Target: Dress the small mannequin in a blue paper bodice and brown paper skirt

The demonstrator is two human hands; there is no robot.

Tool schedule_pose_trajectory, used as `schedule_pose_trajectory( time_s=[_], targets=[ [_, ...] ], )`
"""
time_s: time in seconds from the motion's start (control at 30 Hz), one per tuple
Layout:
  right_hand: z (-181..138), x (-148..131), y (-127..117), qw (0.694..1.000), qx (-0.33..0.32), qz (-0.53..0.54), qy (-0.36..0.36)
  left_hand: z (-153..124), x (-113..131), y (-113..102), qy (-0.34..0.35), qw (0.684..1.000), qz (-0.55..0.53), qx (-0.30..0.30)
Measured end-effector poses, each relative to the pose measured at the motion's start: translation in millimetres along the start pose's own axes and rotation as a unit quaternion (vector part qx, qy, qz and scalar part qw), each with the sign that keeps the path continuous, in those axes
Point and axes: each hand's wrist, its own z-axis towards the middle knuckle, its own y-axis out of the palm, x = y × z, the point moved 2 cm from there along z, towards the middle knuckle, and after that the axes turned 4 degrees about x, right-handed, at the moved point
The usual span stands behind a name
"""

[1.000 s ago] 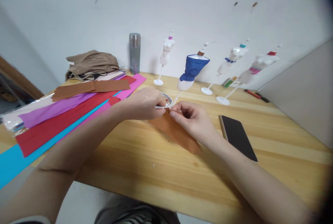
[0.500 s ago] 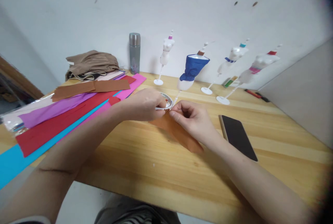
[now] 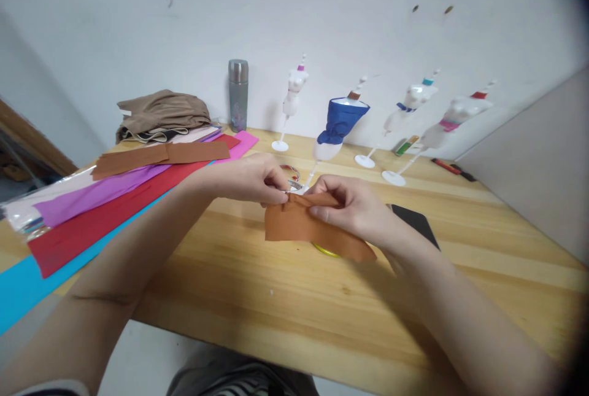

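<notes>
My left hand (image 3: 257, 178) pinches the upper left edge of a brown paper strip (image 3: 294, 224), where small folds show. Closed over the strip's upper middle, my right hand (image 3: 356, 202) has its thumb in front and its fingers mostly hidden behind. The strip hangs above the tabletop with its right end slanting down. Just beyond it lies a white ring like a tape roll (image 3: 294, 186), partly covered by my hands. A yellow curved rim (image 3: 326, 251) peeks out below the strip. Behind stands a small white mannequin wrapped in dark blue material (image 3: 341, 121).
More white mannequins (image 3: 294, 86) on stands line the back. A grey flask (image 3: 238, 98) is by the wall, near folded brown cloth (image 3: 161, 113). Coloured sheets (image 3: 124, 199) spread over the left side. A dark phone (image 3: 416, 224) lies to the right, partly behind my forearm.
The brown strip has come up and turned its broad side to me. My left hand has moved off the white ring onto the strip's edge. The yellow rim has come into sight.
</notes>
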Motion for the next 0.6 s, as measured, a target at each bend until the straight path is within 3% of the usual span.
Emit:
schedule_pose_trajectory(
  time_s=[0.1,0.13,0.2,0.23,0.3,0.4,0.5,0.6],
  targets=[
    [-1,0,-3,0.999,-0.035,0.033,0.008,1,-4,-3,-0.014,0.997,-0.073,-0.024],
    [-1,0,-6,0.999,-0.016,0.027,-0.016,1,-5,-4,-0.018,0.995,-0.093,-0.019],
    [-3,-2,-11,0.989,0.086,-0.028,-0.117,1,-8,-7,-0.027,0.992,-0.121,0.001],
    [-5,-4,-14,0.966,0.154,-0.067,-0.195,1,-10,-9,-0.029,0.991,-0.131,0.012],
    [-13,-10,-14,0.888,0.245,-0.145,-0.361,0,-14,-12,-0.032,0.987,-0.153,0.038],
    [-22,-14,1,0.788,0.219,-0.263,-0.512,0,-21,-15,-0.042,0.977,-0.196,0.075],
    [-23,-10,21,0.744,0.178,-0.384,-0.518,1,-28,-16,-0.051,0.967,-0.238,0.081],
    [-21,-2,31,0.711,0.232,-0.434,-0.502,3,-31,-15,-0.055,0.961,-0.263,0.059]
  ],
)
